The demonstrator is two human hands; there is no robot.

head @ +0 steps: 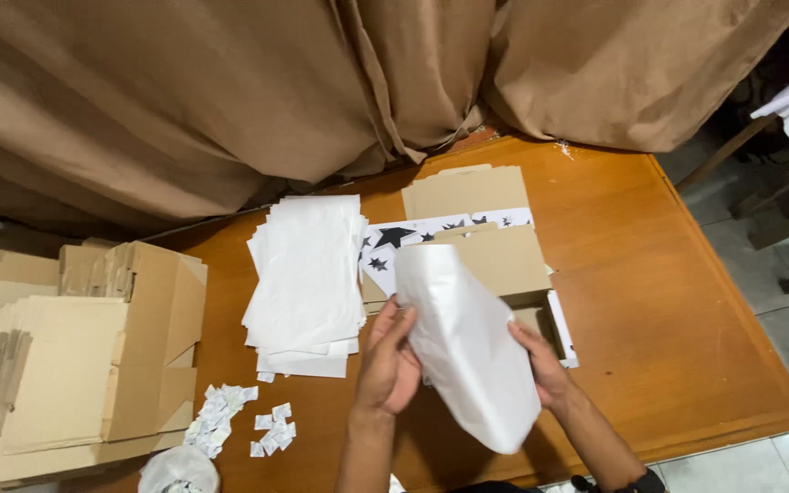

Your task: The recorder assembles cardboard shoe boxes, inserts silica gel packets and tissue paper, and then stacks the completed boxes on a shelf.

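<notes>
Worktop [687, 301], largest first: flat cartons [75, 365] at 9 o'clock, paper stack [308, 274] at 11, open box [495, 260] at 12 — nothing in it yet that I can see. Sheet [468, 338] sits above the box, pinched between my left hand [387, 365] and right hand [541, 365], both grips closed on its edges. Small packets [230, 420] at 8, untouched.

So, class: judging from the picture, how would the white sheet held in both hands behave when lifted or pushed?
The white sheet probably flops: it curves and droops between the left hand and right hand. It looks thin, so likely light and easily creased. Pushed on the wooden table, it would probably slide or buckle.
</notes>
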